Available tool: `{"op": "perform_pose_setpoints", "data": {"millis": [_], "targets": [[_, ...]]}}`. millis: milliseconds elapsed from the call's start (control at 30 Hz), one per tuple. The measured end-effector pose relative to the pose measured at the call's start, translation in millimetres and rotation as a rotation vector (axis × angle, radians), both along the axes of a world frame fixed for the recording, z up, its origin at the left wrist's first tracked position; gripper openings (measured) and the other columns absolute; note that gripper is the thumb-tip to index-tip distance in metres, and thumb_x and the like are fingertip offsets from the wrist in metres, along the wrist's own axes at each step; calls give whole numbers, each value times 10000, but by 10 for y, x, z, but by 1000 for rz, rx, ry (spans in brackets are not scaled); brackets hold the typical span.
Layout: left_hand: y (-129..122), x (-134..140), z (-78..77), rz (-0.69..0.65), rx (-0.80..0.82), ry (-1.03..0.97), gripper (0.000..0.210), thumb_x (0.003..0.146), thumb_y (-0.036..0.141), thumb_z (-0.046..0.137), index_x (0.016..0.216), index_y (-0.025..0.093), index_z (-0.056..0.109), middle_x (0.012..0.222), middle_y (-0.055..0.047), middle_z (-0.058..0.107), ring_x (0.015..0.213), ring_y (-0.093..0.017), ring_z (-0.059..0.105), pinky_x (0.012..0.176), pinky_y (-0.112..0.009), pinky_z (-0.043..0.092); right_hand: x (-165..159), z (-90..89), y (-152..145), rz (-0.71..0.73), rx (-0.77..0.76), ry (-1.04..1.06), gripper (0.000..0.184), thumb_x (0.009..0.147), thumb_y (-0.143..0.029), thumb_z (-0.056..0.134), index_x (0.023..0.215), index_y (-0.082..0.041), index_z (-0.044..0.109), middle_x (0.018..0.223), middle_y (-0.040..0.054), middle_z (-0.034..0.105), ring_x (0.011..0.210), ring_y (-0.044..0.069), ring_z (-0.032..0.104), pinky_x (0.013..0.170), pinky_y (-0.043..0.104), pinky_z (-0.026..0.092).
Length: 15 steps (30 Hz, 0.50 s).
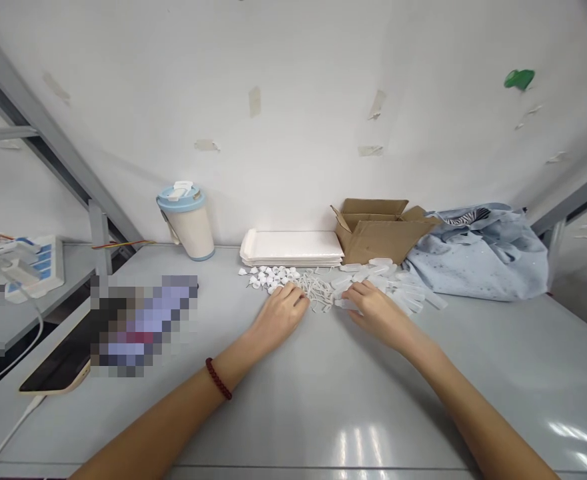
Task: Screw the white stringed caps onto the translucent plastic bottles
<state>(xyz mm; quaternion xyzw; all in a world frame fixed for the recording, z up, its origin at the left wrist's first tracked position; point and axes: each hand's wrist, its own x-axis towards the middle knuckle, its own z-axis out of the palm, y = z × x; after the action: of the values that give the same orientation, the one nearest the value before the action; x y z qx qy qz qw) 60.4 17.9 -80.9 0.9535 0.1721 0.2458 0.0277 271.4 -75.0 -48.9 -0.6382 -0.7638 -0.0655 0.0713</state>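
Note:
My left hand [279,313] rests at the near edge of a pile of small white caps [266,277] and thin pale grey strips [317,288]. Its fingers are curled together, and whatever they hold is hidden beneath them. To the right, my right hand [376,313] is closed with the fingertips round a translucent plastic tube [345,305], which points left towards the strips. More translucent tubes [411,291] lie loosely heaped behind and beside that hand. Both hands are low over the grey table [313,393], a short gap apart.
Behind the piles lie stacked white padded envelopes [293,245] and an open cardboard box [386,240]. A blue cloth bag [483,257] sits at right. Leftward are a lidded cup [191,227], a phone [73,350] with a cable, and a blurred purple item [156,320].

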Motion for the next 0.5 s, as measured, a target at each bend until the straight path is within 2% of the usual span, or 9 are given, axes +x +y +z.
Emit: {"op": "perform_pose_setpoints", "data": {"millis": [200,367,433,500], "targets": [[52,-9,18,51,-222,-212,138,892,174,504,842,172,633,830,-67,652,850,-209,539,760,-362,473,-73,-47,6,-8,19,5,198,732,-21,557,868,-151,615,846,105,630,839,263,545,688,339,423],[132,-20,56,198,-468,-473,151,864,248,538,846,161,660,758,-37,694,650,-150,607,574,-268,506,-54,7,-21,-13,56,55,195,742,-85,583,924,-146,619,862,92,640,853,253,549,721,336,439],[159,-29,63,216,-544,-540,181,851,277,546,843,144,668,719,-34,700,592,-141,621,507,-238,499,-57,24,-35,-37,77,79,196,751,-105,578,941,-132,621,872,101,642,860,262,549,730,348,446],[163,-37,72,217,-588,-590,190,840,283,555,848,137,675,715,-34,707,598,-147,640,511,-237,514,-78,33,-47,-55,101,125,192,766,-119,561,949,-123,620,887,110,643,868,267,553,736,358,454]]}}
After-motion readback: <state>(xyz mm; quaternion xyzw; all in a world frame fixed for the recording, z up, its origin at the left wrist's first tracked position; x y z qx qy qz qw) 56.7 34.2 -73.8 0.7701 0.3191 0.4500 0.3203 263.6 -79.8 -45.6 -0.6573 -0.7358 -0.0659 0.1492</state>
